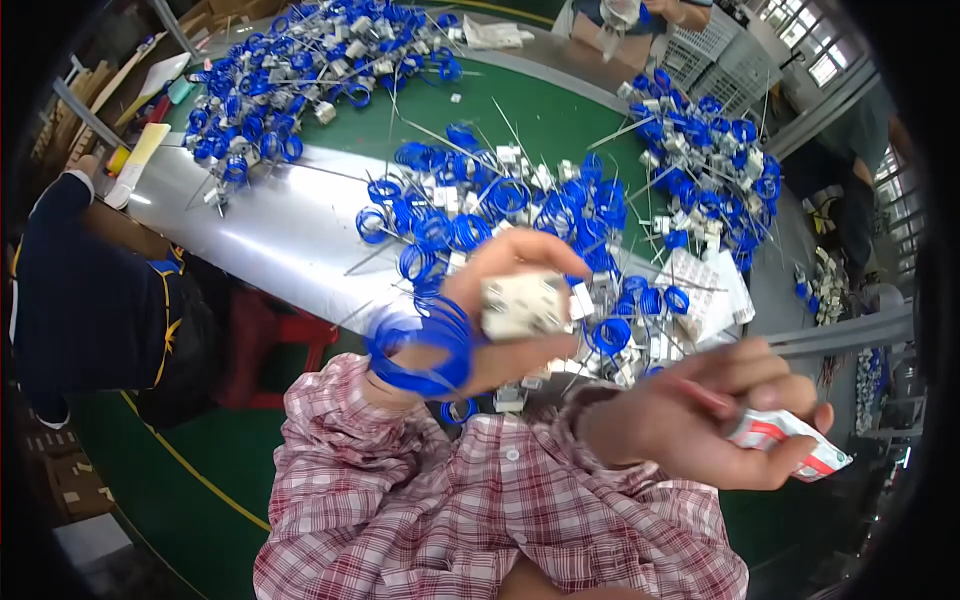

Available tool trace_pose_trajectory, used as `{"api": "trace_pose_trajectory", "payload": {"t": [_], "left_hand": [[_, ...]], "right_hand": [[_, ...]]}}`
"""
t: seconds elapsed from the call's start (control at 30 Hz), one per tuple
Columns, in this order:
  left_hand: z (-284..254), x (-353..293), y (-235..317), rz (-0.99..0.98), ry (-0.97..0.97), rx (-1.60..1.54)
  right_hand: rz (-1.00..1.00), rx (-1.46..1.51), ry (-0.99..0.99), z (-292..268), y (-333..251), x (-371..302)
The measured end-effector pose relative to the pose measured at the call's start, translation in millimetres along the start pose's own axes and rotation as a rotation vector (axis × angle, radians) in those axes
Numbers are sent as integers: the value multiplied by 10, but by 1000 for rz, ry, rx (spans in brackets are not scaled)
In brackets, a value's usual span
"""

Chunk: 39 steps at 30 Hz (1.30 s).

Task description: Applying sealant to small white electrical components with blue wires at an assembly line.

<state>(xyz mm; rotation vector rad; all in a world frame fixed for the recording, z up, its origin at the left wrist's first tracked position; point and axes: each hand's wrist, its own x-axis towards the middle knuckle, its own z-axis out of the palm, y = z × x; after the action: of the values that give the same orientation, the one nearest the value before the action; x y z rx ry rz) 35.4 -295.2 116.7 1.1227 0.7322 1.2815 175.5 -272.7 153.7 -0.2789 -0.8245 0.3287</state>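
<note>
My left hand [500, 258] is closed around a white block-shaped part [523, 305], its face dotted with small dark spots. A blurred blue wire coil [422, 350] hangs at the left wrist; whether it joins the white part is unclear. To the right, my right hand [715, 430] grips a red-and-white packet [795, 442], which sticks out past the fingers. A thin red stick-like item [703, 395] also lies in that hand, too blurred to name. Beneath both hands spreads a heap of blue coils with white blocks [510, 195].
More coil-and-block piles lie at the far left [300, 75] and right [710, 170] of the green-and-metal table [270, 215]. White bags [700, 290] rest near the right edge. A person in dark clothing [90, 290] is at the left; another person's hand [685, 12] shows across the table.
</note>
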Motion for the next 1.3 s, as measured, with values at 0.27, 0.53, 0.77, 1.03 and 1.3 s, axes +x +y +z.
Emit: {"api": "trace_pose_trajectory", "payload": {"t": [0.27,0.53,0.77,1.03,1.3], "left_hand": [[-2102,581,82,152,640,-244],[-4157,1519,724,32,888,273],[-2164,2277,-335,22,-167,1413],[-2026,2530,-1056,-461,-376,1041],[-1947,2341,-1101,-489,-332,1063]], "right_hand": [[-311,-266,382,-805,-102,755],[-308,-357,381,-780,29,755],[-114,-422,269,-910,161,695],[-82,-434,278,-1092,103,735],[-21,-387,349,-1183,178,788]]}}
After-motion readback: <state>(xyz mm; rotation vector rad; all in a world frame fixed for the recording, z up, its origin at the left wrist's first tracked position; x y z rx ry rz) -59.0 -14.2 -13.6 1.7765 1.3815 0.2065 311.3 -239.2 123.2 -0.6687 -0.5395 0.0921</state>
